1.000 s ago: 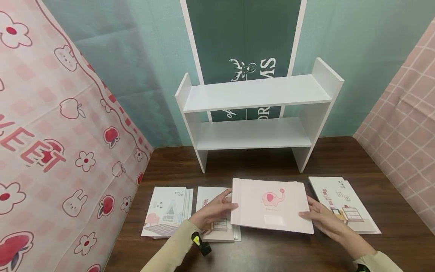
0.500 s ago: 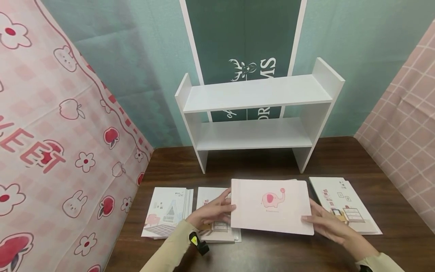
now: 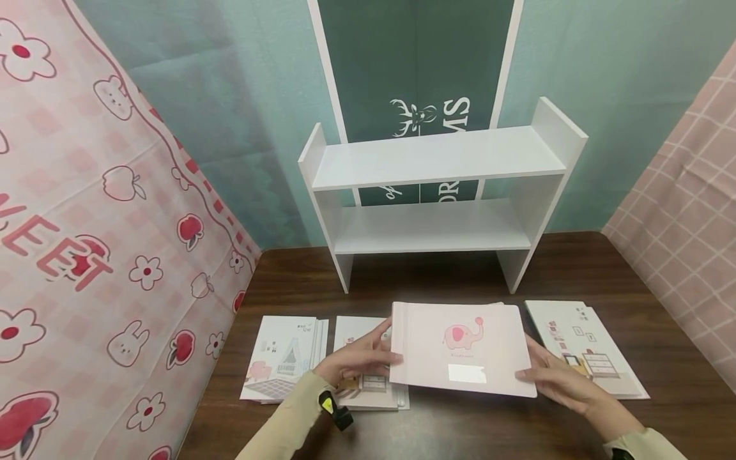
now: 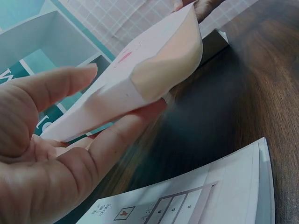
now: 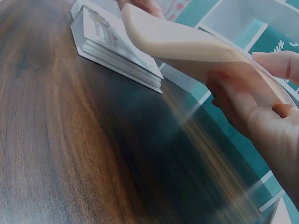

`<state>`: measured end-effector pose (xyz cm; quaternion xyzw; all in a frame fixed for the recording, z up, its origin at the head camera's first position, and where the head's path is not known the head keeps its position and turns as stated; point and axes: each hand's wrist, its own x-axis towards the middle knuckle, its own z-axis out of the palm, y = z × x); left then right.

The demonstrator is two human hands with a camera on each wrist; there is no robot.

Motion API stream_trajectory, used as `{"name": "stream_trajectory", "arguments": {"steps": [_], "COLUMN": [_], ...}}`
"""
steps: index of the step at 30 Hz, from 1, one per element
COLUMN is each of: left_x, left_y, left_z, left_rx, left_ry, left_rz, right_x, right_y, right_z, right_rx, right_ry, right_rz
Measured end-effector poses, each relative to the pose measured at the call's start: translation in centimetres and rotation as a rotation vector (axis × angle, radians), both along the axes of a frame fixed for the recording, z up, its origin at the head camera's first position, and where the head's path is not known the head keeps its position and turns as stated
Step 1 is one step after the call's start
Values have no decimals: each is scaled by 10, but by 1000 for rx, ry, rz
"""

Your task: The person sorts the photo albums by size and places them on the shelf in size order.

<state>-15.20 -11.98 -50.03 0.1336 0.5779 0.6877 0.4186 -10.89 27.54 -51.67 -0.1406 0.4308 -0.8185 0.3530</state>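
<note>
Inspector: State where the item is and how it is held.

Me: The pink book (image 3: 428, 351) is raised above the table (image 3: 460, 434), in front of the white shelf (image 3: 434, 227). My left hand (image 3: 359, 358) holds one end, fingers beneath and thumb above; my right hand (image 3: 560, 377) pinches the other likewise. Both are parted little more than the book's thickness. It may be several books together; the view does not settle that.

Inspector: Hazards?

Me: The cover bows at its near edge, so an uneven grip could let it bend or slip. Lowered carelessly, it could knock the middle pile (image 3: 368, 399) or the right pile (image 3: 586, 348). The left pile (image 3: 278, 358) lies farther off.

Inspector: Writing?

Me: The caption under the elephant (image 3: 462, 336) is too blurred to read. The pink cloth (image 3: 167, 252) shows "EET"; the green hanging (image 3: 414, 51) shows "OR" and "MS". Lettering on the piles is too small.
</note>
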Motion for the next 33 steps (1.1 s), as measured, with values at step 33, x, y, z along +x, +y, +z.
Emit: {"name": "stream_trajectory", "arguments": {"steps": [33], "left_x": [0], "left_y": [-9], "left_z": [14], "left_rx": [48], "left_ry": [49], "left_rz": [66], "right_x": [-7], "right_y": [-9], "right_z": [16], "right_rx": [-15], "right_ry": [138], "right_rz": [-1]}}
